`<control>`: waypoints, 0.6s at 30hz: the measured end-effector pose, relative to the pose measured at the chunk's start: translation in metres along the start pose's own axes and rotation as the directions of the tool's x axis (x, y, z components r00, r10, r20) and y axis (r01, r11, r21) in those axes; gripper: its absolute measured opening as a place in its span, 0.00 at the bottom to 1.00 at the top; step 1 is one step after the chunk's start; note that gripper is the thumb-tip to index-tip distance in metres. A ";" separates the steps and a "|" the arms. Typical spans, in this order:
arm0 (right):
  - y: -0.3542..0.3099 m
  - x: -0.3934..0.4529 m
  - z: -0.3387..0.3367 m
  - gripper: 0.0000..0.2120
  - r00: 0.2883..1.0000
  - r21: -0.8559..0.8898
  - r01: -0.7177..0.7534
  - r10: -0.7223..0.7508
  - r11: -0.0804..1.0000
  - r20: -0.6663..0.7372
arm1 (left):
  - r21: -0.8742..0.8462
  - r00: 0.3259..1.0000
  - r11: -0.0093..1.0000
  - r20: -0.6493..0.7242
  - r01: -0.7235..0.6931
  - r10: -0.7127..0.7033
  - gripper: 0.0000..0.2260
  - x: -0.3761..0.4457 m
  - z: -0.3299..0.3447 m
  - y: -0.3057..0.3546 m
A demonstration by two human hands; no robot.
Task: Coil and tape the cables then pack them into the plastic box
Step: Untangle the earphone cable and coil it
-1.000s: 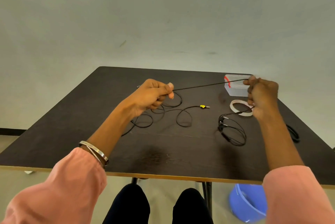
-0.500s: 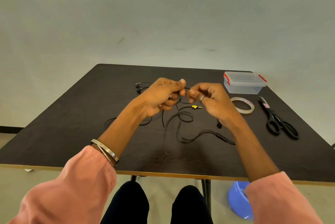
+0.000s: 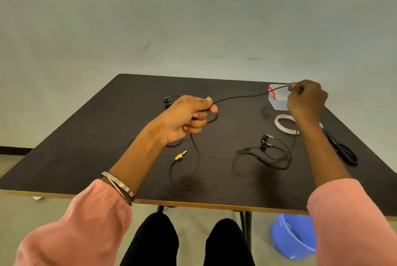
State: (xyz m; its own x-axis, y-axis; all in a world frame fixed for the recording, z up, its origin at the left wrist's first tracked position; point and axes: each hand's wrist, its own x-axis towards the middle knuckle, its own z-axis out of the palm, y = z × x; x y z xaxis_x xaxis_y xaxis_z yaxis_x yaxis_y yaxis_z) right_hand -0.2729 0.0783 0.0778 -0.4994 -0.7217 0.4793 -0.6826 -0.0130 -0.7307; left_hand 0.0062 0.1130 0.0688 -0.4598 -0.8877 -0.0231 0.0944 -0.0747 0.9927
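Spanning both hands, cable (image 3: 240, 97) pinched at fingertips

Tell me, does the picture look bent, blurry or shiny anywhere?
Head view: the wide lens fans the dark wooden table outward and swells the pink sleeves near the bottom; soft, even light, with a faint sheen on the tabletop near the front edge; the right hand is slightly smeared, while the left hand and the thin black cable between them stay fairly sharp.

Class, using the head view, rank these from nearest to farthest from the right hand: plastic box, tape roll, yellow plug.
From the right hand:
1. Plastic box, just behind its fingers.
2. Tape roll, just below the wrist.
3. Yellow plug, far left, near the left forearm.
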 end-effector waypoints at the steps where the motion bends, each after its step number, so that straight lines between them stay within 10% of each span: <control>1: -0.003 -0.004 0.002 0.12 0.992 -0.144 0.097 -0.084 0.985 0.090 | -0.012 1.000 1.000 0.010 0.002 -0.002 0.15 0.002 0.004 0.002; 4: -0.023 -0.025 0.006 0.20 0.839 -0.062 0.440 -0.386 0.896 0.384 | 0.015 1.000 1.000 0.000 0.011 -0.011 0.15 0.007 0.012 0.010; 8: -0.047 -0.055 0.011 0.11 0.600 0.391 0.353 -0.526 0.850 0.603 | 0.053 1.000 0.998 0.018 0.019 -0.020 0.15 0.011 0.019 0.017; 15: -0.028 -0.028 0.009 0.21 0.835 0.713 -0.200 -0.263 0.673 0.482 | 0.076 0.996 0.994 0.031 0.077 -0.080 0.15 -0.001 0.000 0.013; 18: -0.013 -0.012 0.010 0.20 0.839 0.604 -0.219 -0.169 0.766 0.518 | 0.058 0.997 0.996 0.023 0.070 -0.071 0.15 -0.003 -0.005 0.008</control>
State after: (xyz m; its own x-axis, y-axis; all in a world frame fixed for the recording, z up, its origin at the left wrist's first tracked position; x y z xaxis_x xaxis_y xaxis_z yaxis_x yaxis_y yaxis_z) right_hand -0.2526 0.0806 0.0771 -0.0272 -0.9614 0.2737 -0.0913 -0.2702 -0.9585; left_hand 0.0128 0.1123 0.0766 -0.4852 -0.8697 -0.0910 0.0106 -0.1099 0.9939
